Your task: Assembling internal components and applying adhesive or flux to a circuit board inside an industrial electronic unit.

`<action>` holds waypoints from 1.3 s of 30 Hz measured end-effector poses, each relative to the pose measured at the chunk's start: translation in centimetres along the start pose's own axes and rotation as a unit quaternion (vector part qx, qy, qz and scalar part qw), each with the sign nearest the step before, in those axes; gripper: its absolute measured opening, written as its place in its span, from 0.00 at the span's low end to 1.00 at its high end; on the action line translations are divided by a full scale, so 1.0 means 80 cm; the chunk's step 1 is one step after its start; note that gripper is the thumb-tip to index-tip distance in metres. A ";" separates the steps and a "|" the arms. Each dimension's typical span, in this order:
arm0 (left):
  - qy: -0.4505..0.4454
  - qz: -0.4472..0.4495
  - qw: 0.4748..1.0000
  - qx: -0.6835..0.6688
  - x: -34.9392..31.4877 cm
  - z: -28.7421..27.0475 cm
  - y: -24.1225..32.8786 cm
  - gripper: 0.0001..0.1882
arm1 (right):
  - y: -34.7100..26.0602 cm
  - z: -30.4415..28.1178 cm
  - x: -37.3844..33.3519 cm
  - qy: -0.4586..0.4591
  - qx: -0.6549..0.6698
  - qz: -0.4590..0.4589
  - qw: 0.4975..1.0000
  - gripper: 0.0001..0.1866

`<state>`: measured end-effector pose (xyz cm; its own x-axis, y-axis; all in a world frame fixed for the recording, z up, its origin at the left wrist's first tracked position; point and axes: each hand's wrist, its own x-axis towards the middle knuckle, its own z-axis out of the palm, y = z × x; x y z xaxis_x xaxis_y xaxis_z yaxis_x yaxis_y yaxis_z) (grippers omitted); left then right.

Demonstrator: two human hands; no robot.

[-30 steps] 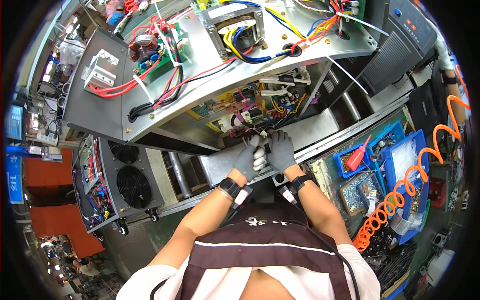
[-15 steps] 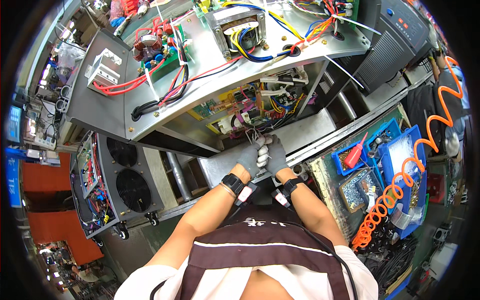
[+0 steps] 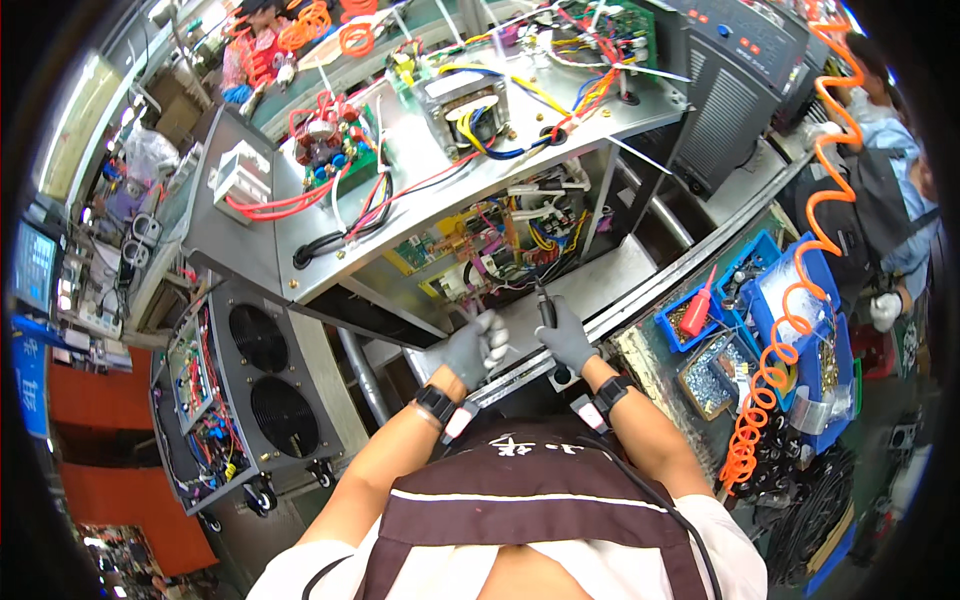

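My left hand (image 3: 476, 347), in a grey glove with pale fingertips, is closed before the open front of a metal cabinet (image 3: 365, 300); what it holds, if anything, is hidden. To its right my gloved right hand (image 3: 568, 338) grips a slim dark-handled tool (image 3: 545, 308), its tip toward the cabinet opening. Its exact kind is too small to tell. Inside the opening sit circuit boards (image 3: 440, 246) and bundled wires (image 3: 548, 238). On top are a transformer (image 3: 462, 108), a board with red-wired coils (image 3: 335, 140) and several white cable ties (image 3: 640, 156).
At right, blue bins (image 3: 812, 385) hold small parts beside a red bottle (image 3: 697, 311) and a tray of screws (image 3: 716, 378). A coiled orange hose (image 3: 765, 410) hangs there. A fan unit (image 3: 262, 385) on casters stands left. Another person (image 3: 890, 200) is at far right.
My hands were together at the opening; now they are apart, the left lower and leftward, the right to the right with the dark-handled tool showing. The whole view has shifted slightly.
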<state>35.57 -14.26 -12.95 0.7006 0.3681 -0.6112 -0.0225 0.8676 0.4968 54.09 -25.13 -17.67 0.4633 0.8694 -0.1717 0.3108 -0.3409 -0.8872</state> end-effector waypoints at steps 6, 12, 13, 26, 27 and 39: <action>-0.029 0.045 0.984 -0.170 -0.054 -0.080 -0.018 0.13 | 0.009 -0.049 -0.047 -0.149 0.663 0.213 0.702 0.14; 0.054 -0.022 0.961 -0.269 -0.067 -0.103 -0.065 0.14 | 0.007 -0.029 -0.115 -0.266 0.679 0.231 0.644 0.29; 0.074 -0.033 0.971 -0.226 -0.064 -0.102 -0.066 0.14 | 0.004 -0.024 -0.118 -0.288 0.681 0.215 0.638 0.30; 0.089 0.083 0.989 0.089 -0.126 0.025 0.008 0.19 | -0.057 -0.032 -0.110 -0.352 0.482 0.135 0.791 0.36; 0.083 0.138 0.973 0.165 -0.149 0.038 0.025 0.20 | -0.076 -0.036 -0.105 -0.335 0.445 0.089 0.826 0.38; 0.379 0.466 0.363 0.712 -0.244 0.171 0.243 0.20 | -0.399 -0.095 -0.037 0.132 -0.377 -0.453 0.797 0.30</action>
<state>31.21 -9.21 17.07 0.4529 0.7338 0.5063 0.7717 -0.6071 0.1895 49.09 -19.50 14.41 -0.1063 0.8089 0.5783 0.9814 0.1790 -0.0698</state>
